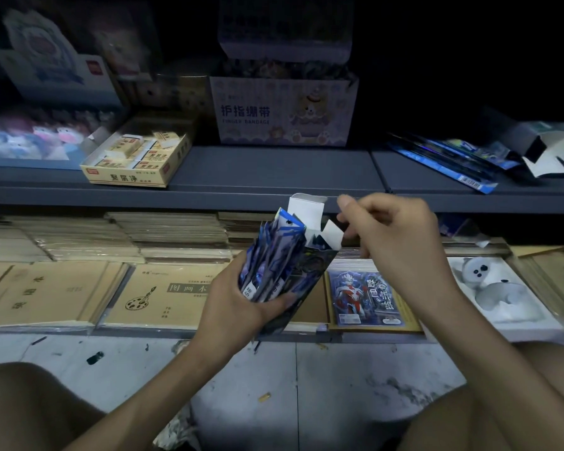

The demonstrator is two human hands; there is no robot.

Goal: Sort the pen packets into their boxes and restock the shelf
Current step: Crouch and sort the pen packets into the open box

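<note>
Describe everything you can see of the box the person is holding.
The box is a slim cardboard carton, dark blue print outside, white inside. It is tilted, top open, white flaps raised. Blue pen packets stick out of it. The left hand grips its lower end; the right hand appears to pinch a side flap. It is held up before the shelf.

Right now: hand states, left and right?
Left hand: grips dark open-topped cardboard box of blue pen packets.
Right hand: curled at its white flap; hold cannot be told.
</note>
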